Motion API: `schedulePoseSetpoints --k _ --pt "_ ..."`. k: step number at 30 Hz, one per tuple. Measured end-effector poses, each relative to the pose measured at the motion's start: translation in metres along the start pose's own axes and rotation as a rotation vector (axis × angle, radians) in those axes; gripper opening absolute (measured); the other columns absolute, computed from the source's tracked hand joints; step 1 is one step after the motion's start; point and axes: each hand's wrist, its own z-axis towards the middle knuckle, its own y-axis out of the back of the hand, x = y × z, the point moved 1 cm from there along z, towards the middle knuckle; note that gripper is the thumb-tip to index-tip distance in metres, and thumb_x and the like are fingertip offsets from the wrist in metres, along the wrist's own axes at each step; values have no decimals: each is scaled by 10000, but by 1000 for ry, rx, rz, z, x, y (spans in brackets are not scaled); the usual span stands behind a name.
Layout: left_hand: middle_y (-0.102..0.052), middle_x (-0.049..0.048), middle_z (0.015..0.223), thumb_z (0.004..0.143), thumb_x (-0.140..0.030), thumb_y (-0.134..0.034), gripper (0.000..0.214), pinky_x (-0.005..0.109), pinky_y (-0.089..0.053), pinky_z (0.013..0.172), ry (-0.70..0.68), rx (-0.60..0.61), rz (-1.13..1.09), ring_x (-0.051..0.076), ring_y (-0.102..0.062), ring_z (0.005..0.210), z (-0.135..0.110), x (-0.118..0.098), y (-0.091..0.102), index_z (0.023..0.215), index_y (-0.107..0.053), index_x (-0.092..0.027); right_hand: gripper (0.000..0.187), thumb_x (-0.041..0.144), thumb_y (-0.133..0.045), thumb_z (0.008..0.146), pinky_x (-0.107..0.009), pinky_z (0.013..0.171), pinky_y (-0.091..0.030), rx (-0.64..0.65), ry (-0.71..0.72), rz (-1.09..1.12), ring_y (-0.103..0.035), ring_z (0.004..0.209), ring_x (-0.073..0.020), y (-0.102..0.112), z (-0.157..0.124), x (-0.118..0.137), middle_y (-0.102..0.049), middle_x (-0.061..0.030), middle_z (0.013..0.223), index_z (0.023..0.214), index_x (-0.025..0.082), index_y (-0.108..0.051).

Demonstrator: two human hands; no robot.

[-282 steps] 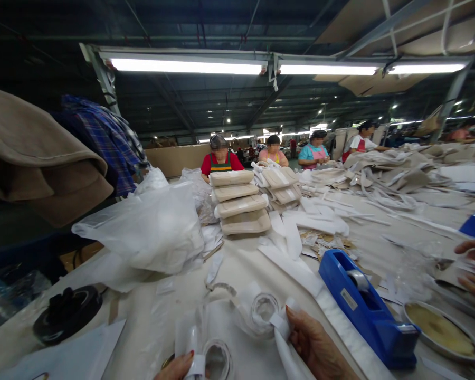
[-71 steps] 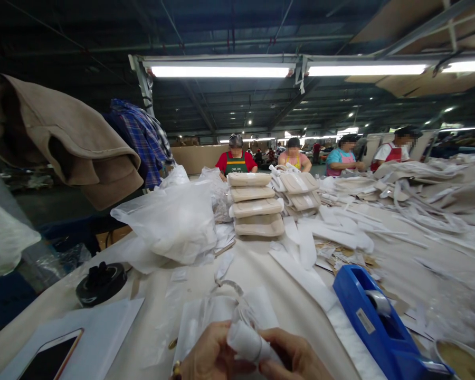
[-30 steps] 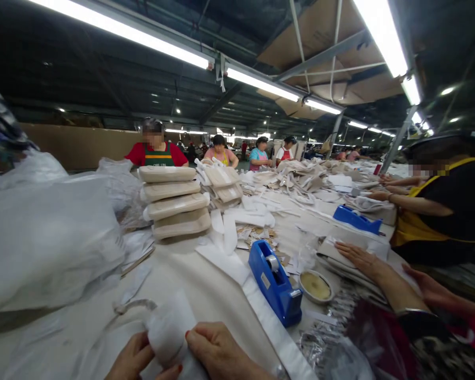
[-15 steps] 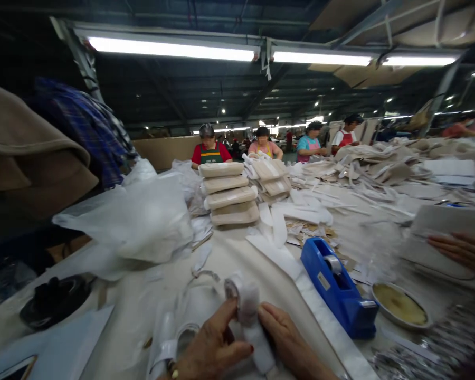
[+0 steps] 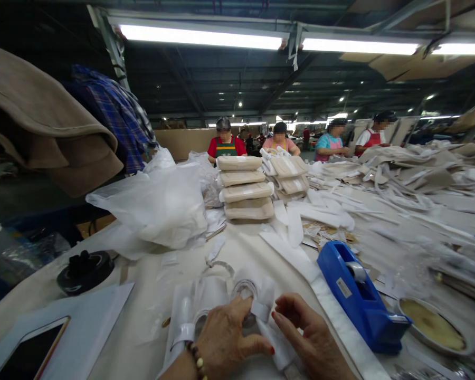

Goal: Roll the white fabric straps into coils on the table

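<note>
One phone (image 5: 35, 348) lies on white paper (image 5: 98, 316) far to the left of the blue tape dispenser (image 5: 360, 301). A black round object (image 5: 85, 272) sits left of the dispenser, nearer to it than the phone. A translucent plastic bag (image 5: 154, 203) bulges beyond and left of the dispenser. The left hand (image 5: 225, 338), wearing a beaded bracelet (image 5: 199, 363), is left of the dispenser and well apart from it; the thumb is spread and the fingers touch a white roll (image 5: 247, 285), but whether they grip it cannot be told. The roll itself lies left of the dispenser. Beige padded pieces (image 5: 247, 192), piled four high, stand behind and left of the dispenser. The right hand (image 5: 312, 338) is just left of the dispenser, fingers bent, thumb and forefinger parted. A shallow round container (image 5: 451, 351) sits near the dispenser, on its right.
</note>
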Motion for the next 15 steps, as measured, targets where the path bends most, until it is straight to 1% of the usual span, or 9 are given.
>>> schedulePoseSetpoints --k 2,4,7,9,11,15 --pt "-651 -4 883 690 -557 -665 388 286 -397 681 13 -17 108 225 -601 830 -1 -4 1 903 -601 -239 164 337 -496 864 -244 627 -461 34 109 -158 -565 729 -140 1 -1 8 -591 -26 842 920 203 -572" --pt "-659 6 901 708 -585 -633 414 306 -423 701 18 -39 169 241 -616 850 -2 -8 2 918 -593 -231 151 290 -470 875 -241 639 -471 80 190 -264 -570 744 -137 1 0 16 -587 -36 881 952 204 -568" --pt "-663 12 941 727 -575 -620 405 335 -451 742 23 -50 193 257 -626 880 -3 -9 0 935 -589 -229 137 245 -446 879 -265 681 -479 131 239 -424 -577 770 -150 -2 3 28 -571 -51 890 929 189 -561" --pt "-662 13 952 760 -528 -606 351 346 -458 773 24 -51 201 258 -627 898 -3 -9 -2 941 -586 -229 134 215 -435 881 -290 713 -473 158 199 -548 -584 791 -166 -5 6 35 -571 -61 892 893 178 -564" --pt "-661 25 950 796 -479 -575 299 360 -461 794 28 -53 213 262 -627 907 -2 -8 -5 940 -583 -216 156 189 -422 886 -313 732 -466 203 125 -680 -592 815 -187 -9 9 41 -577 -74 904 875 168 -576" --pt "-659 46 938 820 -446 -528 279 360 -474 780 42 -24 191 262 -626 892 0 -6 -8 920 -586 -192 250 173 -370 908 -318 735 -451 288 1 -883 -610 820 -202 -18 14 44 -589 -89 911 834 162 -608"
